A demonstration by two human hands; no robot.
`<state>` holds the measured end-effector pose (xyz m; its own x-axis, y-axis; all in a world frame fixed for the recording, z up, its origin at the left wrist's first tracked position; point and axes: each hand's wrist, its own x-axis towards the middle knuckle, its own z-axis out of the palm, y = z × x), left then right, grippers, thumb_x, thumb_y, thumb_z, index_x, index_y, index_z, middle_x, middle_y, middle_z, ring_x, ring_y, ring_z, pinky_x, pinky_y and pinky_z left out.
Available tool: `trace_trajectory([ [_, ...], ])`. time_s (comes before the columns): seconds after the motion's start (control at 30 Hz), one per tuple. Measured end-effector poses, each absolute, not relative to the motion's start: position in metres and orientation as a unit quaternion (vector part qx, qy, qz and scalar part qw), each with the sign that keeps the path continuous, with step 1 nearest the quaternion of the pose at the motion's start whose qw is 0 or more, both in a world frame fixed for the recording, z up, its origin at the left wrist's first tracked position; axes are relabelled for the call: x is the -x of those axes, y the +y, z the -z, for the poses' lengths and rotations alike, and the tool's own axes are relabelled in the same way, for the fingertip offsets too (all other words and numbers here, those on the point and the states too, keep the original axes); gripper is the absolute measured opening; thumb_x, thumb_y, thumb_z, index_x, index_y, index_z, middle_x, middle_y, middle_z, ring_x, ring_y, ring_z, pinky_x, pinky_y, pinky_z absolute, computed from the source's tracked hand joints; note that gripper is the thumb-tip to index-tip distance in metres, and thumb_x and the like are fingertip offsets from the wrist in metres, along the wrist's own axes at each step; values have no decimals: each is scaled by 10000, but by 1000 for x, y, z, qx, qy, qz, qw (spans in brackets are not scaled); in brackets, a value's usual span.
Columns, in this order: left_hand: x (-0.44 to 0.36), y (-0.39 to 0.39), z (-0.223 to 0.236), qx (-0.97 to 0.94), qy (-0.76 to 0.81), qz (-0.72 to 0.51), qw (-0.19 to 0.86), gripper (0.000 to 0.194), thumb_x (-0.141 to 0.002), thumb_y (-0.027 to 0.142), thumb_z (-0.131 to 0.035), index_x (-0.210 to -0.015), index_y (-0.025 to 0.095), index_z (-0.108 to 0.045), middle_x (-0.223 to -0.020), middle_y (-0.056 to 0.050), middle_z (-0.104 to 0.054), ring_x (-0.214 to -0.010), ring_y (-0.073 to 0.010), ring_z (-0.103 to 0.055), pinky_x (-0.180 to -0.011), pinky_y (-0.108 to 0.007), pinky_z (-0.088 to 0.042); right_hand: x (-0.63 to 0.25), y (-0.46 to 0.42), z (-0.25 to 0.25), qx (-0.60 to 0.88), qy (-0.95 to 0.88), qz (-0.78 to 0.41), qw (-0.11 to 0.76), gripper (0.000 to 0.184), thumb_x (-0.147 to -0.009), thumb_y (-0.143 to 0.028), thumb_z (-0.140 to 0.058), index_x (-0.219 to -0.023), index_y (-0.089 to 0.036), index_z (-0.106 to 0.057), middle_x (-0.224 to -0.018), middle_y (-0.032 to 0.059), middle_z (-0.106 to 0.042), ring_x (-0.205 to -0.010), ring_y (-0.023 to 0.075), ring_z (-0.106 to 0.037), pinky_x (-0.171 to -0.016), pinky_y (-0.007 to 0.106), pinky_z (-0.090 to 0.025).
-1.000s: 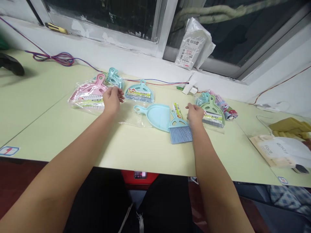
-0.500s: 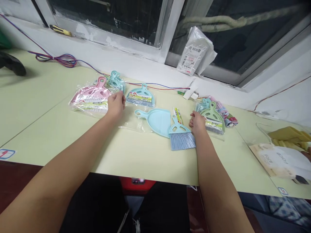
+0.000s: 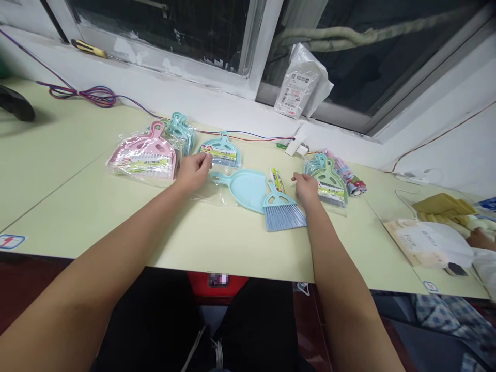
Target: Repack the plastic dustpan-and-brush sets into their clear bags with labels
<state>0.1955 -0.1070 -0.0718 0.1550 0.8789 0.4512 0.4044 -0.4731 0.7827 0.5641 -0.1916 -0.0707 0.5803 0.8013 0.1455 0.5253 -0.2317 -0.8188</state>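
Observation:
A light-blue dustpan (image 3: 248,190) lies flat on the table, handle to the left. Overlapping its right edge is a matching blue hand brush (image 3: 282,209), bristles towards me. My left hand (image 3: 195,173) is closed with curled fingers, just left of the dustpan's handle, and nothing shows in it. A clear plastic bag (image 3: 217,196) lies beneath that handle. To the right of the brush, my right hand (image 3: 306,188) has its fingers bent inward around no visible object. A printed label card (image 3: 276,180) sits behind the brush.
Wrapped sets surround the middle: pink dustpans (image 3: 145,150) at left, a blue set (image 3: 220,150) behind, a green set (image 3: 331,181) at right. A cable coil (image 3: 96,96) and screwdriver (image 3: 89,48) are back left. Another person's hand (image 3: 480,238) shows at far right.
My left hand has moved right, from beside the pink set towards the blue dustpan's handle. My right hand has shifted slightly left. The view has turned a little to the right.

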Motion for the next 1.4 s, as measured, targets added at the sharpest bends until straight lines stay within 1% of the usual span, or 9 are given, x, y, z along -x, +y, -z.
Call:
trace_trajectory([
  [0.1,-195,-106,72,-720,457,-465,239,403,-1005,473,-482,-747,198,-623,-712,-22,-631,-682,-170,-548,-658,-309,-378,-550,-208,51,774,-511,-87,365,313,-885,-485,-583,-766,-206,-660,-642,-8,-567,-603,152,-497,-601,293,-370],
  [0.2,-194,-105,72,-743,448,-448,218,308,-992,448,-499,-887,207,-662,-821,-32,-668,-734,-183,-568,-686,-314,-410,-522,-226,35,774,-607,-67,169,270,-845,-489,-651,-781,-228,-675,-786,32,-689,-748,203,-601,-656,311,-388],
  [0.3,-194,-107,71,-794,410,-398,208,270,-968,414,-523,-1047,205,-675,-1000,-60,-701,-824,-204,-599,-745,-331,-460,-496,-237,28,786,-618,-33,6,226,-843,-452,-650,-867,-229,-678,-922,78,-733,-840,258,-652,-659,329,-404],
  [0.4,-194,-107,72,-843,367,-340,197,312,-954,381,-514,-1155,197,-665,-1155,-87,-695,-971,-243,-627,-864,-374,-494,-484,-239,30,794,-605,-2,-55,255,-874,-423,-612,-1009,-214,-672,-1028,119,-740,-930,303,-685,-683,349,-440],
  [0.6,-191,-102,79,-899,317,-255,164,437,-871,264,-502,-1276,190,-650,-1304,-111,-658,-1270,-315,-571,-1074,-452,-450,-489,-233,35,811,-584,-11,-35,334,-849,-421,-641,-1106,-207,-652,-1099,124,-740,-1037,331,-692,-721,362,-470],
  [0.83,-191,-104,78,-907,305,-245,156,486,-814,321,-577,-1260,170,-696,-1220,-127,-689,-1176,-330,-616,-1026,-451,-482,-488,-235,30,816,-573,-5,74,364,-783,-346,-673,-1117,-203,-659,-1008,98,-741,-952,291,-675,-700,338,-436],
  [1.0,-195,-108,77,-902,289,-258,189,484,-772,290,-609,-1232,187,-720,-1202,-111,-718,-1157,-317,-627,-1032,-435,-474,-483,-238,26,723,-671,16,166,400,-806,-257,-616,-1195,-200,-696,-976,66,-724,-959,269,-627,-837,357,-456],
  [1.23,-202,-119,70,-896,258,-251,258,476,-709,244,-641,-1169,196,-749,-1176,-93,-732,-1063,-279,-661,-917,-365,-511,-466,-239,34,602,-781,41,159,434,-903,-212,-534,-1290,-182,-727,-1002,110,-687,-1046,306,-552,-1023,417,-431],
  [1.4,-207,-122,72,-889,243,-263,285,433,-707,217,-630,-1123,191,-748,-1063,-57,-745,-945,-237,-662,-836,-334,-496,-447,-243,38,583,-805,30,107,493,-968,-210,-491,-1423,-144,-669,-1090,148,-670,-1093,318,-524,-1039,432,-419],
])
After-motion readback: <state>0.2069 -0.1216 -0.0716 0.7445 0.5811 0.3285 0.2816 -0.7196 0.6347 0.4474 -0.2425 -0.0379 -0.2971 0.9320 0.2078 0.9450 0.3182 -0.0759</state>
